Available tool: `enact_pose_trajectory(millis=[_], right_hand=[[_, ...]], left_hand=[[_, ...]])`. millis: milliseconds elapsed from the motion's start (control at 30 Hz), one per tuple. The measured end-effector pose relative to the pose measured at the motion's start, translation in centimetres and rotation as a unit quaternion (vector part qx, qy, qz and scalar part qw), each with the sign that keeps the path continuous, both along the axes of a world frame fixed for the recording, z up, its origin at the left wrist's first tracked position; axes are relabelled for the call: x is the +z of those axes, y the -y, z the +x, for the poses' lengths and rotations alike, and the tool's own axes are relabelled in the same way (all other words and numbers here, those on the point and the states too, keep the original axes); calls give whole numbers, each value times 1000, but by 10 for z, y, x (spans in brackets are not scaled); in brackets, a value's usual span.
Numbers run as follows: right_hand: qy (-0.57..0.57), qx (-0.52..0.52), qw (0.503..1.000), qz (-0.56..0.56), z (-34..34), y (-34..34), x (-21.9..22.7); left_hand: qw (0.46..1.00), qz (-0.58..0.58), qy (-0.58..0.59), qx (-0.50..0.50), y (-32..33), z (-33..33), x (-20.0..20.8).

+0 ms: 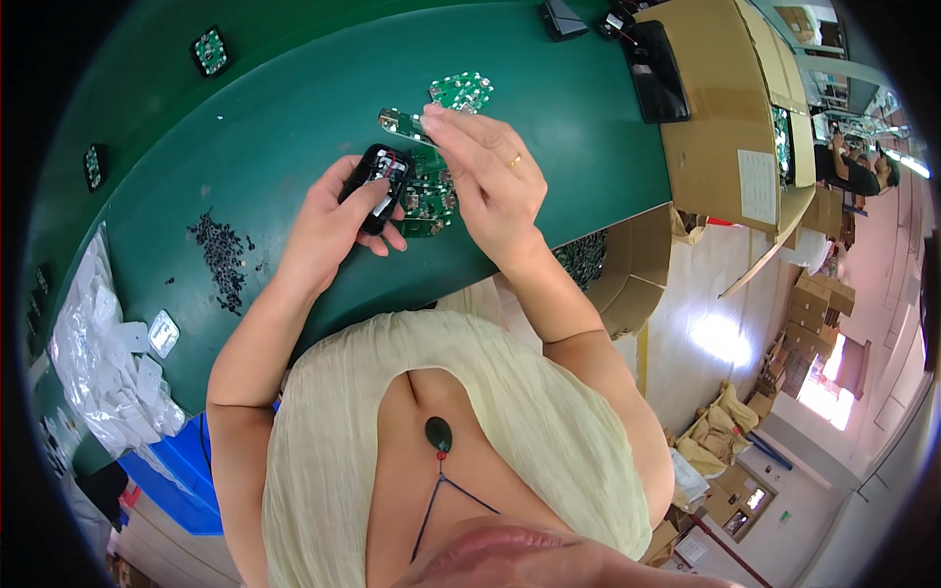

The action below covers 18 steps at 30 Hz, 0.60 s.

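My left hand (338, 211) grips a small black plastic housing (374, 218), its open side up and the thumb lying across the parts inside. Pinched in the fingers of my right hand (495, 176) is a green circuit board (400, 123), tilted above and to the right of the housing. Under and beside both hands, more green circuit boards (431, 201) lie in a loose heap on the green table (569, 137). Another group of boards (463, 90) rests just beyond my right hand.
Small black parts (218, 260) form a pile at left, near clear plastic bags (98, 333) and a white piece (164, 333). A cardboard box (701, 118) stands at right beside a black panel (657, 73). Below the table edge, an open carton (632, 279) holds boards.
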State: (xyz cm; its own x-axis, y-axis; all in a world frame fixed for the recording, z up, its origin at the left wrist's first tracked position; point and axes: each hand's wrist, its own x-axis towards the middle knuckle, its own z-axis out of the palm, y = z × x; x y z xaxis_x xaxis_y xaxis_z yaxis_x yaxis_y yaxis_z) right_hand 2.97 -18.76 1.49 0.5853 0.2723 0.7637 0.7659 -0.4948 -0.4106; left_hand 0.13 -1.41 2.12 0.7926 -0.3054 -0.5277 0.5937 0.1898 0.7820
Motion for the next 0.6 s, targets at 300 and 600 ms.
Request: enact_pose_trajectory(millis=[300, 600], right_hand=[[82, 34, 996, -30, -1, -8, 2], [91, 48, 993, -51, -2, -4, -3]], left_hand=[[1000, -13, -1, -6, 3, -3, 3], [1000, -23, 2, -6, 0, -2, 2]])
